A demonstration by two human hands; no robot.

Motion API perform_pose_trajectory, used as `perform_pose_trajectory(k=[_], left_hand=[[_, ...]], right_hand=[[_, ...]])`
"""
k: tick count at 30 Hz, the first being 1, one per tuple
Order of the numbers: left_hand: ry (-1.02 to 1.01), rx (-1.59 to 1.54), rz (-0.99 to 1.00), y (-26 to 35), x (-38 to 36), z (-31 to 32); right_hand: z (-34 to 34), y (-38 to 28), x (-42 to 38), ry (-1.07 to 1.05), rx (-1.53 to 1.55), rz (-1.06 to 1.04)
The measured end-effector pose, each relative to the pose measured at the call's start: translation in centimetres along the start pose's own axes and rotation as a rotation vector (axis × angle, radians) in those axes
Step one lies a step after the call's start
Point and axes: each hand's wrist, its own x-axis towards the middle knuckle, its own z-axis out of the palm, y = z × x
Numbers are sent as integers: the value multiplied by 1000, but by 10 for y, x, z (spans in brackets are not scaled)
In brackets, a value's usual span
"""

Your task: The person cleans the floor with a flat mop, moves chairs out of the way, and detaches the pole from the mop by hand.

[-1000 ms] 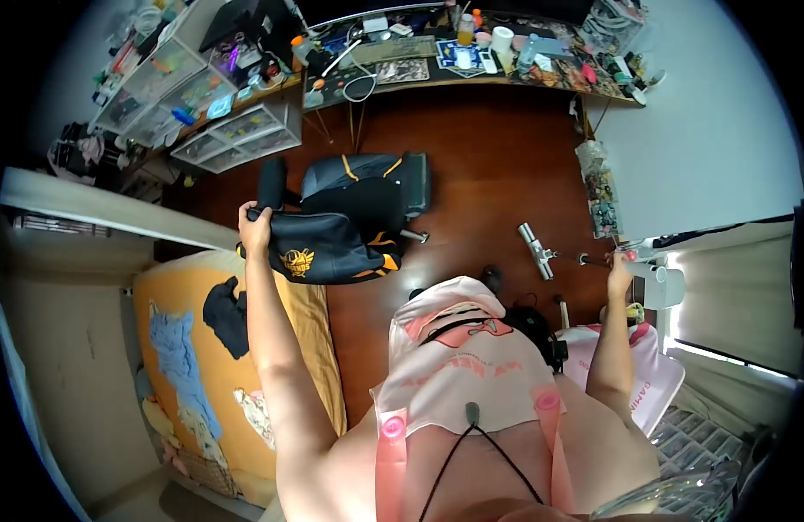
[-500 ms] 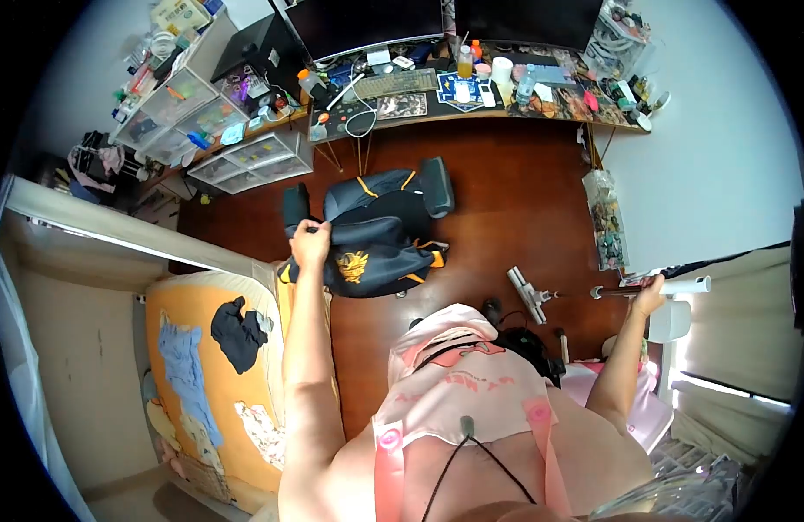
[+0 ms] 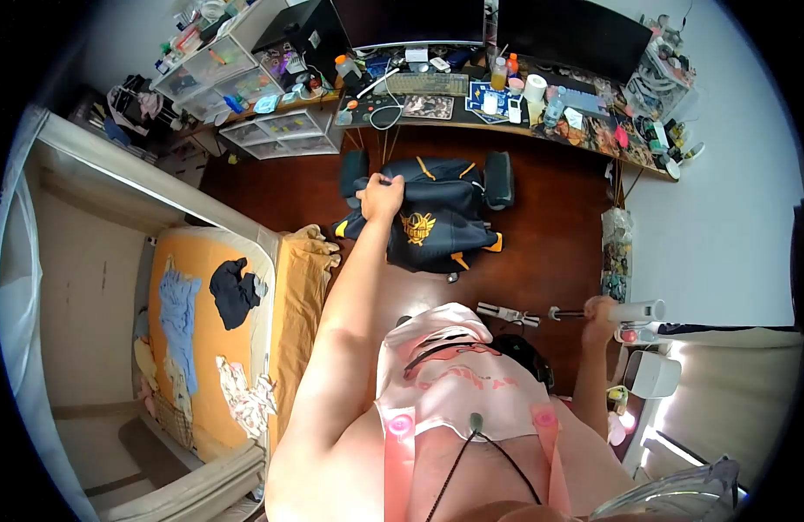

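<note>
My left hand (image 3: 382,197) is closed on the top of a black gaming chair (image 3: 441,235) with yellow trim and a yellow emblem on its backrest. The chair stands in front of the desk, its back towards me. Off to the right, my right hand (image 3: 600,315) wraps round a white stick vacuum cleaner (image 3: 638,311) near its body. Its dark tube points left to a flat white floor head (image 3: 506,315) on the wooden floor, close to my pink apron.
Ahead runs a cluttered desk (image 3: 541,130) with two monitors, a keyboard and bottles. At left is a bed (image 3: 212,348) with clothes on it and a framed curtain around it. Drawers (image 3: 284,135) stand at the back left. A white bin-like box (image 3: 652,374) sits at the right.
The chair has moved forward, closer to the desk, with my left hand still on it. The vacuum and its floor head have shifted nearer to me, and the head has turned. My view has shifted.
</note>
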Motion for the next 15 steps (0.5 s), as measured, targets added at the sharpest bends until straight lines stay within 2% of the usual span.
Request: perform_pose_trajectory(k=[1, 3, 7, 8, 10, 11, 13, 15], left_hand=[[1, 2, -5, 24, -33, 32], [18, 18, -13, 31, -32, 49], [-48, 12, -31, 60, -53, 38], [-38, 31, 36, 54, -46, 68], [-70, 28, 74, 61, -44, 75], [-112, 5, 43, 71, -48, 50], [-209, -16, 115, 64, -39, 56], [-279, -124, 326, 46, -42, 50]], right_hand=[[-29, -6, 9, -44, 18, 44], [-8, -17, 11, -127, 21, 109], [30, -23, 14, -178, -9, 125], [24, -19, 18, -204, 5, 117], [48, -17, 11, -213, 31, 149], [75, -19, -2, -217, 34, 162], [103, -12, -17, -261, 51, 174], [130, -3, -25, -262, 37, 186]])
